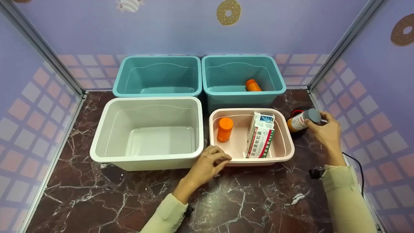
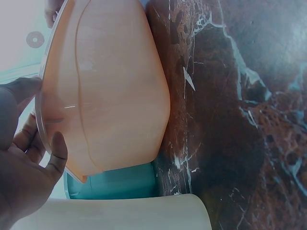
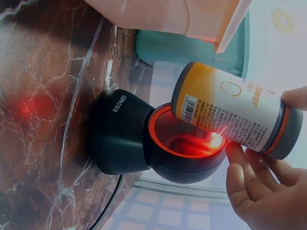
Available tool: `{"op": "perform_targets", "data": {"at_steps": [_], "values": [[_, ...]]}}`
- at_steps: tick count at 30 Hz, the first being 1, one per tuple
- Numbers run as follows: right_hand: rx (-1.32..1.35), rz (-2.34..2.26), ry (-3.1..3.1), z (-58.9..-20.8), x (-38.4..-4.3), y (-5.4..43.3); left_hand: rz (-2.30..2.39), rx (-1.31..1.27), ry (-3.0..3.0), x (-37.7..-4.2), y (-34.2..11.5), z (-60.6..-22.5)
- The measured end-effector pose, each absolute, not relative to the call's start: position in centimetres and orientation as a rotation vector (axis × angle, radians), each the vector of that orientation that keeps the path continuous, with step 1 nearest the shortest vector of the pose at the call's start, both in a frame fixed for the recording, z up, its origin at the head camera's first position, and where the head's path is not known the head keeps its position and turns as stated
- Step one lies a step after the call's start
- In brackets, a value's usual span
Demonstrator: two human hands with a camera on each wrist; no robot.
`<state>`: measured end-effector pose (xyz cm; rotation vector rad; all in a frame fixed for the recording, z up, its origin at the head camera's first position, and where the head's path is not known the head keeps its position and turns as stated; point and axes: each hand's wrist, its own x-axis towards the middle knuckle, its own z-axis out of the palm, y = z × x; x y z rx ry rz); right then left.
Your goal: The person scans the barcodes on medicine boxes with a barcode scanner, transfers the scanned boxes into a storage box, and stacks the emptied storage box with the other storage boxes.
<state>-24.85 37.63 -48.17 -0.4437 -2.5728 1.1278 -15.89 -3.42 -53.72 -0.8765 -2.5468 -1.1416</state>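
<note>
My right hand (image 1: 328,132) grips a supplement bottle (image 1: 298,122) by its grey cap end. The bottle tilts, its orange and white label and barcode showing in the right wrist view. Its side is close to the lit red-ringed window of a black barcode scanner (image 3: 122,134); touching or apart, I cannot tell. My left hand (image 1: 207,163) rests loosely at the near left corner of a pink bin (image 1: 239,142), fingers at the rim. Inside that bin stand an orange bottle (image 1: 224,129) on the left and several medicine boxes (image 1: 260,139) on the right.
Left of the pink bin stands a white bin (image 1: 161,139). Behind are two teal bins, the left one (image 1: 155,77) and the right one (image 1: 226,74), which holds an orange bottle (image 1: 253,85). A black cable (image 1: 359,165) runs along the right wall.
</note>
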Motion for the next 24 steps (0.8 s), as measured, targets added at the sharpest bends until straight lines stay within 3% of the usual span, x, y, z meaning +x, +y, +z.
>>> {"op": "perform_targets", "data": {"at_steps": [24], "values": [[-0.253, 1.216, -2.577, -47.87, -25.08, 37.41, -1.156, -0.868, -2.547, -15.86, -3.39, -53.71]]}}
